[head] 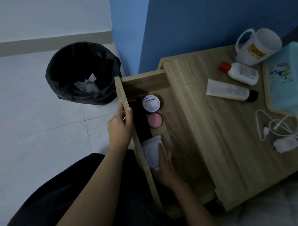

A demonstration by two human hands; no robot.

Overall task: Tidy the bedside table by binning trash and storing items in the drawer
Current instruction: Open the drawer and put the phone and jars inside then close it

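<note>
Blue walls and pale floor tiles frame the wooden bedside surface [230, 134], whose drawer [166, 96] stands pulled out toward the left. At the near end of that drawer the right hand [166, 167] lies flat on a white sachet [150, 149], fingers spread over it rather than pinching; the left hand [120, 127] curls over the drawer's front panel, thumb inside, fingers outside. 2 round jars sit further along the drawer, a white-lidded one [151, 103] and a pink one [154, 120], side by side and about touching.

What remains lies well to the right and far from both hands: a white tube with a black cap [230, 90], its long axis running left to right, cap pointing right; a small white bottle with a red cap [240, 72] just beyond it; a tangled white cable [278, 126]; and a crumpled tissue [285, 146]. The right hand is the nearer for all of them, I'd judge. A lined bin [81, 73] with paper in it stands on the floor to the left, on the left hand's side.

Dark shadow hides the drawer's front strip, and the tissue box [291, 80] is cut off at the right edge beside the mug [257, 46].
</note>
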